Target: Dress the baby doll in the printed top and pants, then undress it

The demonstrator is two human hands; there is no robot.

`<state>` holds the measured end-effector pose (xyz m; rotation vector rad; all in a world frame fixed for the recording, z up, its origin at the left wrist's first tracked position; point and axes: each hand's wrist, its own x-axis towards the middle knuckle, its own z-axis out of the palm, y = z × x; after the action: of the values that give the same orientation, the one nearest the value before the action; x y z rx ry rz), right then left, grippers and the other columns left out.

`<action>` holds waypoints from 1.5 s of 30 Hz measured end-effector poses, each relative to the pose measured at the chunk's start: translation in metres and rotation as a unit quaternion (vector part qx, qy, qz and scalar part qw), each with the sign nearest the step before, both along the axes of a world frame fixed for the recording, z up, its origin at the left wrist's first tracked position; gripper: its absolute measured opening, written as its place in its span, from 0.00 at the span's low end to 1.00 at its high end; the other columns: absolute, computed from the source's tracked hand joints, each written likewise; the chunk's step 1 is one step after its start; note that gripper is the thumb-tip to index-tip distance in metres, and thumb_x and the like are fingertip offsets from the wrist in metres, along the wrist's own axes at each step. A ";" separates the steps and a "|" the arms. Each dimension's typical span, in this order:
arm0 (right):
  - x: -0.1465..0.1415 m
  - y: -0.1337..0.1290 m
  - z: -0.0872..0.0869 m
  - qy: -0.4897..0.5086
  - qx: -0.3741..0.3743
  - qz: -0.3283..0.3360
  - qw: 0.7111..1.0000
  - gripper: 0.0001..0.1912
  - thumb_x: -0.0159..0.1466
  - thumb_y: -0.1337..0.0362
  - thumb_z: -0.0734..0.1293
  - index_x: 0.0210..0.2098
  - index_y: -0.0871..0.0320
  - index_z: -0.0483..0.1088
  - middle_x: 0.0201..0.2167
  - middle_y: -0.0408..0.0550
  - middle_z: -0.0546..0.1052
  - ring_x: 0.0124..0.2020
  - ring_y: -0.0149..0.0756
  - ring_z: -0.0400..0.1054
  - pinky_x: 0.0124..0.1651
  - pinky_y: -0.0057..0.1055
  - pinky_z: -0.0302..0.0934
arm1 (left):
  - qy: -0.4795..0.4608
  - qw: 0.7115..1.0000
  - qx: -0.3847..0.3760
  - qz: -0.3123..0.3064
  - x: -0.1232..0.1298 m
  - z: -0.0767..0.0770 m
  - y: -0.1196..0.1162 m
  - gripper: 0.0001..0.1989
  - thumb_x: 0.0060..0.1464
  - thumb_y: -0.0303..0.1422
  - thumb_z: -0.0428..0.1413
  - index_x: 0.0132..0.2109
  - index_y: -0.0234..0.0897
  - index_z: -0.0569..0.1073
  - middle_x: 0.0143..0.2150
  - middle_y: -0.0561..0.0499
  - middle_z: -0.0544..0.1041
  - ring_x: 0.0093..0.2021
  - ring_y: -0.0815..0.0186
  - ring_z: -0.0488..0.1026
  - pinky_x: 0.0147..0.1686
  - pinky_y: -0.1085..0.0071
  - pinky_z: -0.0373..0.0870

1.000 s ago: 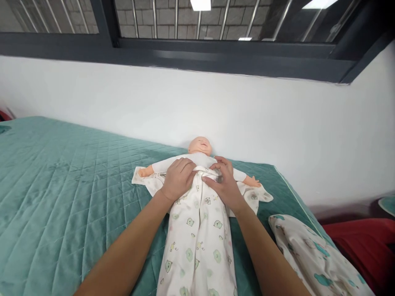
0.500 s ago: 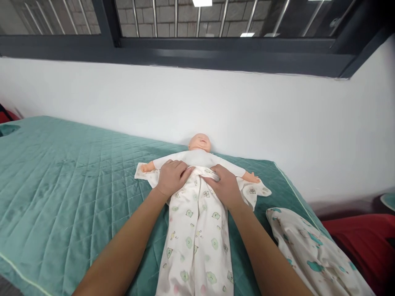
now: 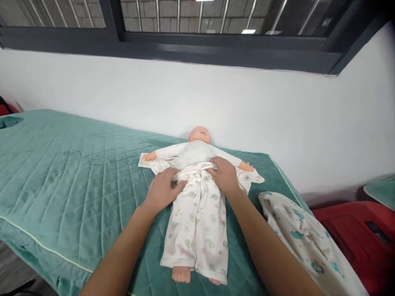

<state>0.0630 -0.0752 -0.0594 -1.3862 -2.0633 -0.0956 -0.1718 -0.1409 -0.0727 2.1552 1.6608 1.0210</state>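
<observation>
Looks like smooth plastic on the doll's head (image 3: 199, 134); shows matt cloth in the printed trousers (image 3: 184, 218), velvety quilted cloth on the green cover (image 3: 86, 176). Gleams like smooth metal on the far bars (image 3: 179, 16).

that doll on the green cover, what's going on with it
A person has both bare hands at the waist of the patterned trousers on the doll. The right hand is at one side of the waistband, and the left hand grips the other. The doll lies on its back on the green cover, arms spread, toes showing below the trouser hems.
</observation>
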 end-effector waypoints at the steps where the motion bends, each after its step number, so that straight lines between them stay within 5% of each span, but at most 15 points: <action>1: 0.000 -0.002 0.000 -0.013 0.011 -0.008 1.000 0.06 0.63 0.61 0.63 0.36 0.54 0.71 0.36 0.50 0.78 0.41 0.46 0.69 0.45 0.38 0.59 | 0.012 1.000 0.003 0.004 0.002 0.002 0.002 0.18 0.59 0.49 0.54 0.47 0.41 0.71 0.44 0.49 0.78 0.44 0.57 0.75 0.47 0.61 0.68; 8: 0.001 -0.041 -0.006 -0.035 0.027 -0.041 0.998 0.06 0.63 0.59 0.64 0.34 0.53 0.71 0.32 0.49 0.77 0.39 0.45 0.70 0.42 0.36 0.59 | 0.078 0.995 0.055 0.041 0.014 0.004 0.013 0.16 0.59 0.48 0.53 0.43 0.40 0.71 0.42 0.45 0.77 0.45 0.54 0.74 0.46 0.60 0.66; 15: -0.005 -0.090 -0.005 0.116 -0.149 -0.045 0.981 0.07 0.62 0.56 0.66 0.34 0.52 0.68 0.31 0.42 0.77 0.34 0.40 0.70 0.38 0.33 0.58 | 0.085 0.994 0.056 0.047 0.015 0.000 0.008 0.05 0.59 0.36 0.54 0.40 0.41 0.68 0.38 0.48 0.76 0.42 0.56 0.73 0.39 0.65 0.64; 20: -0.002 -0.082 -0.003 0.202 -0.139 0.003 0.970 0.13 0.62 0.51 0.67 0.36 0.53 0.67 0.35 0.44 0.74 0.39 0.40 0.68 0.45 0.36 0.60 | 0.086 0.994 0.046 0.049 0.020 0.003 0.016 0.05 0.59 0.35 0.53 0.42 0.41 0.68 0.40 0.50 0.76 0.43 0.58 0.73 0.38 0.67 0.63; 25: 0.007 -0.072 -0.013 0.209 -0.081 0.039 0.974 0.14 0.61 0.52 0.70 0.39 0.53 0.66 0.42 0.47 0.70 0.48 0.43 0.64 0.55 0.41 0.56 | 0.082 0.994 0.062 0.045 0.027 0.004 0.039 0.06 0.59 0.35 0.53 0.43 0.41 0.69 0.42 0.49 0.76 0.43 0.58 0.73 0.40 0.65 0.64; 30: 0.007 -0.070 -0.018 0.205 -0.110 0.031 0.972 0.23 0.55 0.52 0.74 0.44 0.54 0.65 0.47 0.49 0.68 0.52 0.45 0.61 0.57 0.43 0.55 | 0.087 0.991 0.094 0.028 0.028 -0.001 0.047 0.05 0.60 0.33 0.52 0.43 0.40 0.70 0.42 0.48 0.76 0.46 0.57 0.73 0.43 0.65 0.64; 37: 0.002 -0.069 -0.018 0.153 -0.075 -0.020 0.985 0.13 0.60 0.53 0.71 0.35 0.54 0.67 0.37 0.45 0.72 0.42 0.42 0.65 0.49 0.40 0.55 | 0.064 0.995 0.060 0.046 0.020 -0.004 0.010 0.07 0.59 0.33 0.53 0.43 0.41 0.73 0.42 0.50 0.78 0.44 0.59 0.74 0.39 0.67 0.64; 42: -0.001 -0.077 -0.020 0.110 -0.028 -0.056 0.992 0.04 0.62 0.65 0.66 0.38 0.54 0.67 0.38 0.45 0.73 0.43 0.42 0.66 0.51 0.42 0.52 | 0.006 0.998 0.030 0.063 0.016 -0.014 -0.034 0.06 0.58 0.35 0.55 0.40 0.41 0.74 0.38 0.52 0.79 0.39 0.62 0.74 0.38 0.68 0.64; 45: -0.003 -0.078 -0.019 0.091 -0.014 -0.054 0.994 0.08 0.61 0.70 0.62 0.40 0.55 0.67 0.38 0.47 0.71 0.41 0.41 0.66 0.48 0.40 0.54 | 0.008 0.997 0.031 0.071 0.017 -0.016 -0.049 0.06 0.58 0.33 0.54 0.41 0.40 0.73 0.39 0.51 0.78 0.39 0.61 0.74 0.39 0.67 0.64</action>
<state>0.0602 -0.1532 -0.0787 -1.4674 -1.8462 0.0141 -0.1546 -0.1898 -0.0890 2.1140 1.8353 1.1114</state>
